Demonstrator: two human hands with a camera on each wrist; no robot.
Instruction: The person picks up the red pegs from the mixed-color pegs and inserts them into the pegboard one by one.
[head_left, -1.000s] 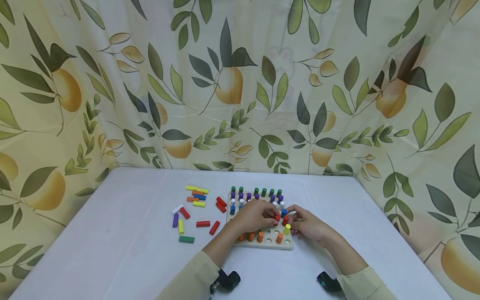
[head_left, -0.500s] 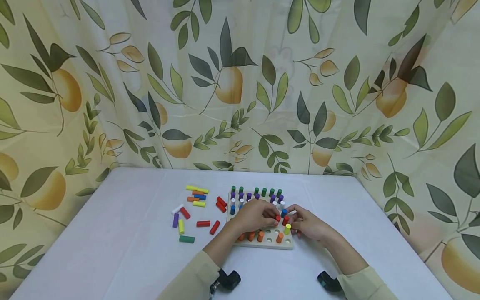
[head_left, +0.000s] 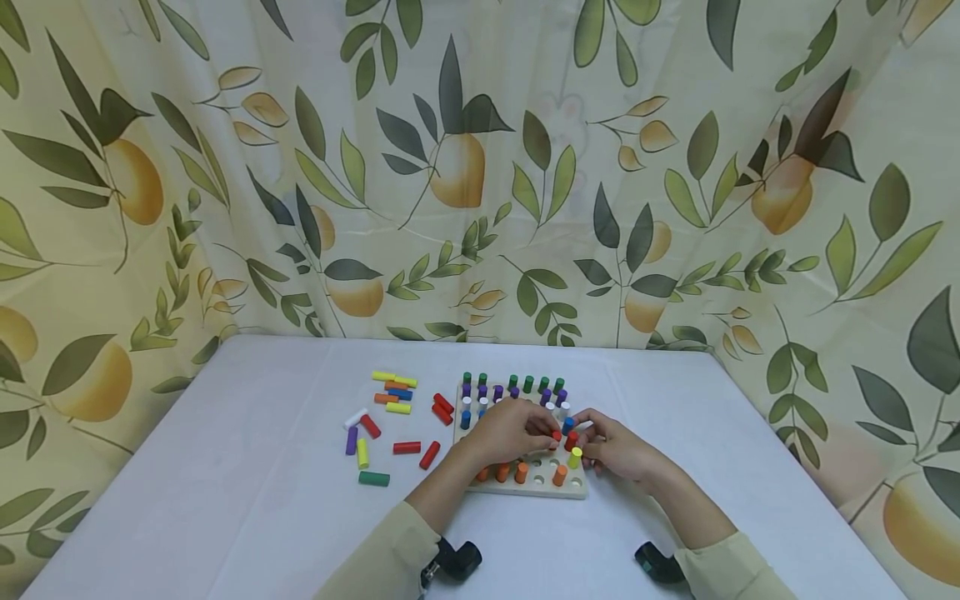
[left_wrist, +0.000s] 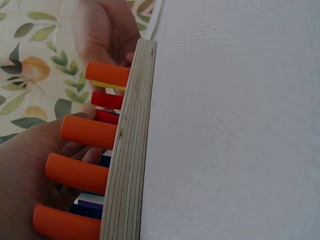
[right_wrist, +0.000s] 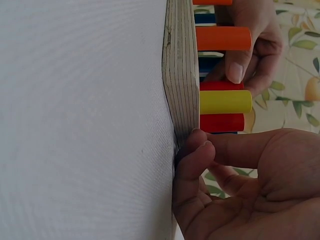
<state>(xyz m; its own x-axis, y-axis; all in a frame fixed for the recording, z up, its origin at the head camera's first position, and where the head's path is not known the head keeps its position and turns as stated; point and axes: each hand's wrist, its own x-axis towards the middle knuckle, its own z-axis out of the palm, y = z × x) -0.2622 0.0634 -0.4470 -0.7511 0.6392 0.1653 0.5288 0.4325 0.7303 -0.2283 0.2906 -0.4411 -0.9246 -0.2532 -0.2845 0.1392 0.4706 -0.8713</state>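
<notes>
A pale wooden pegboard (head_left: 551, 492) lies on the table, with rows of coloured pegs standing in it. My left hand (head_left: 512, 432) reaches over the board and pinches a red peg (head_left: 557, 436) between thumb and fingertips; whether its lower end is in a hole is hidden. Close by stand another red peg (head_left: 572, 440), a yellow peg (head_left: 575, 457) and a blue peg (head_left: 567, 426). At the right edge, my right hand (head_left: 617, 448) grips the board's side (right_wrist: 182, 95) with bent thumb and fingers. Orange pegs (left_wrist: 90, 132) line the near row.
Loose pegs lie left of the board, among them red pegs (head_left: 407, 448), a green peg (head_left: 373, 479), a purple peg (head_left: 351, 441) and yellow pegs (head_left: 362, 453). A white cloth covers the table (head_left: 225, 467). A patterned curtain (head_left: 480, 250) hangs behind.
</notes>
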